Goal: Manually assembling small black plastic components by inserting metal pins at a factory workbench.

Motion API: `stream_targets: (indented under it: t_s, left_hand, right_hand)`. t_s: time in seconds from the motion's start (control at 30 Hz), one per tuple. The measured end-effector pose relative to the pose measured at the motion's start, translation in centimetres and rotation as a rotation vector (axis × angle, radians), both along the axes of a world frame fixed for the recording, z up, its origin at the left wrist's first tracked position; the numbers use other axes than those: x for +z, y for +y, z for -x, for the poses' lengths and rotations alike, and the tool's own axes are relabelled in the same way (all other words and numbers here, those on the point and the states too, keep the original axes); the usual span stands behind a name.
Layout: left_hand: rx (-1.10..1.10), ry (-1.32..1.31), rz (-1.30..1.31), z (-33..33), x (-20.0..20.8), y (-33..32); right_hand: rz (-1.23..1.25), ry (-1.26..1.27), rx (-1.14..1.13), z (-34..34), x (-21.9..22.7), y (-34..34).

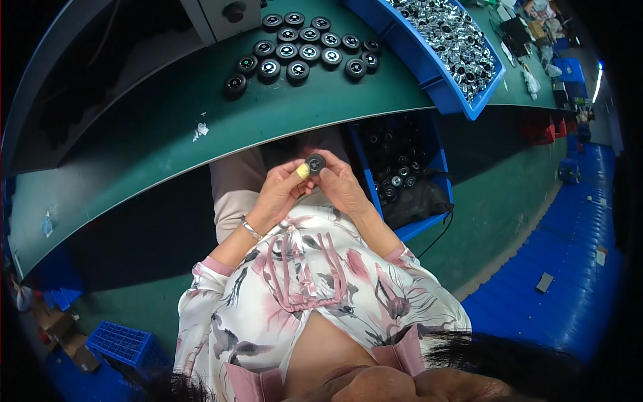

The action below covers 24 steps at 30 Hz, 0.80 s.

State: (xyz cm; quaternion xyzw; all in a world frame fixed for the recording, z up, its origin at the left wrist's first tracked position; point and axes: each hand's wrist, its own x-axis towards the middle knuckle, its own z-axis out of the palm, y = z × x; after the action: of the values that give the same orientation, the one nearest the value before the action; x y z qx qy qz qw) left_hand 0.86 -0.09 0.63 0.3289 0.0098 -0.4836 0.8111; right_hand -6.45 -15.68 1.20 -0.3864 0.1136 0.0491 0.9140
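In the head view, the left hand (pixel 280 191) and right hand (pixel 344 191) grasp a black wheel (pixel 316 163) with their fingers (pixel 327 176) above the lap (pixel 236 194). Finished-looking wheels (pixel 287 51) sit on the green surface (pixel 161 154); others remain in a blue bin (pixel 418 228), suggesting work half done.

No lettering, number or sign can be read on anything in view.

Worn on the head, the left one of two fisheye cameras looks steeply down past the floral blouse (pixel 365 275), fairly near the left hand (pixel 278 189) and right hand (pixel 344 191), the green tabletop (pixel 281 110) bending across beyond.
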Motion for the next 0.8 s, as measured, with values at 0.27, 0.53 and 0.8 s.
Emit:
stream_targets:
  t_s: [0.27, 0.53, 0.8]
  left_hand:
    - [0.09, -0.379, -0.281, 0.4, 0.2, -0.1]
    - [0.117, -0.31, -0.265, 0.2, -1.7, 0.3]
    - [0.051, -0.368, -0.303, 0.1, 0.0, -1.4]
  right_hand:
    - [0.658, 0.06, -0.167, -0.3, 0.3, -0.2]
    - [0.736, 0.056, -0.208, -0.9, -0.2, 0.6]
    - [0.487, 0.024, -0.223, -0.2, 1.3, -0.3]
